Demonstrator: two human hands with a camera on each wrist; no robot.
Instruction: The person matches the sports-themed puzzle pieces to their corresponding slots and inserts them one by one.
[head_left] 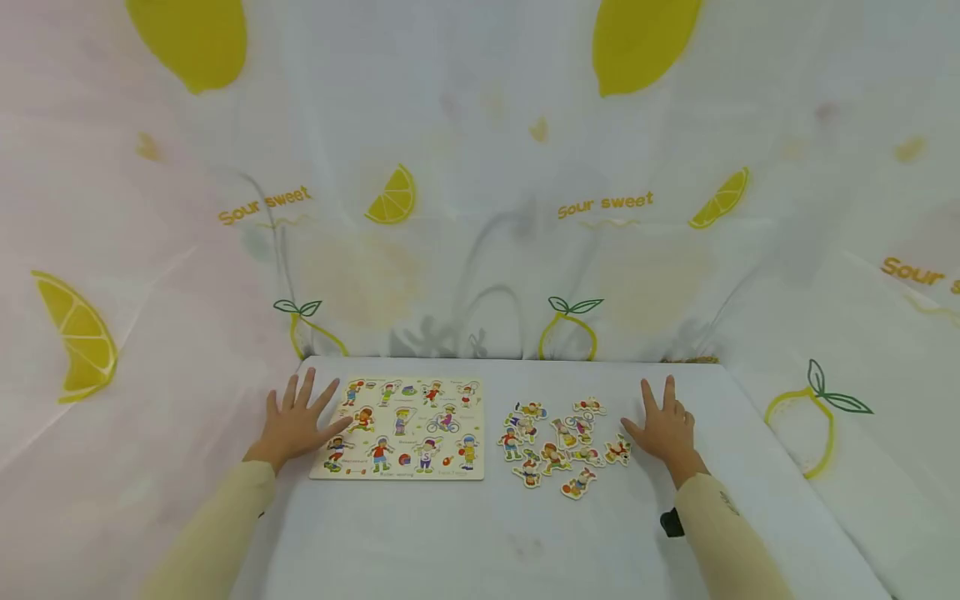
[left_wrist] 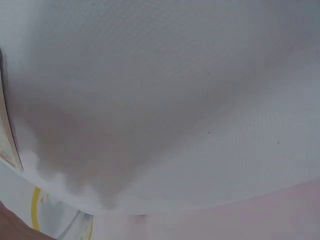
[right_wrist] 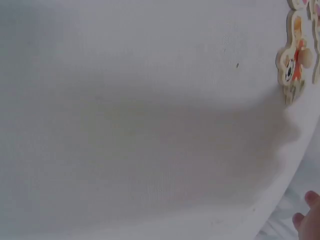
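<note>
A flat wooden puzzle board (head_left: pixel 474 423) printed with sports figures lies on the left of the white table. My left hand (head_left: pixel 294 423) is spread at its left side, the thumb reaching over the board's edge. Loose puzzle pieces (head_left: pixel 555 457) lie scattered to the right of the board. With fingers apart, my right hand (head_left: pixel 667 429) holds nothing; its thumb is close to a footballer piece (head_left: pixel 618 451). That piece shows a small round knob (right_wrist: pixel 305 58) in the right wrist view. Only a bit of the board's side (left_wrist: pixel 11 145) appears in the left wrist view.
A white cloth (head_left: pixel 465 275) with lemon prints hangs behind and at both sides of the white table (head_left: pixel 465 533). A dark band (head_left: pixel 672 523) shows at the right wrist by the sleeve. Shadows of the hands fall on the tabletop.
</note>
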